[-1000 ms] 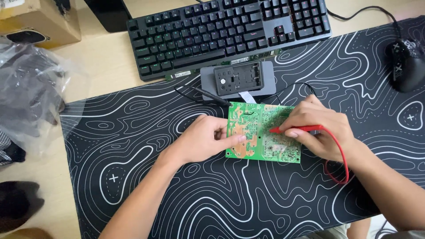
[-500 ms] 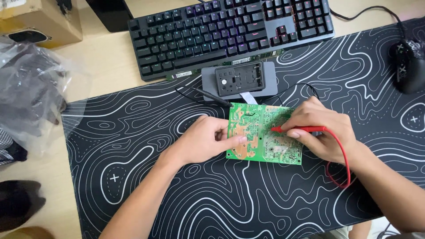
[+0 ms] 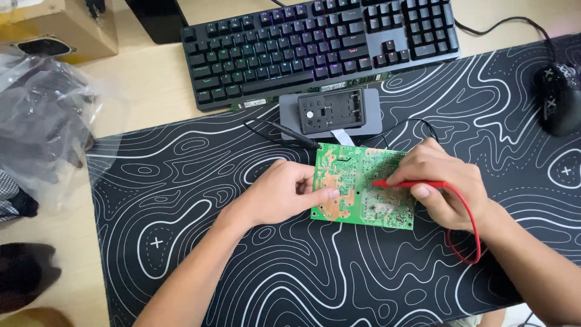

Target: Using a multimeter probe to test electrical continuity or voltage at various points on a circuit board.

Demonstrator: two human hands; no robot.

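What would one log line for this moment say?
left hand: steadies green circuit board | right hand: holds red probe, tip on board | surface: patterned desk mat

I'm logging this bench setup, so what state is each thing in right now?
Green circuit board: flat on the desk mat, solder side up.
Left hand: pressing the board's left edge.
Right hand: gripping the red probe.
Red probe: tip on the board.
Grey meter: lying flat behind the board.
Keyboard: backlit.
Black mouse: untouched.
Desk mat: spread flat.
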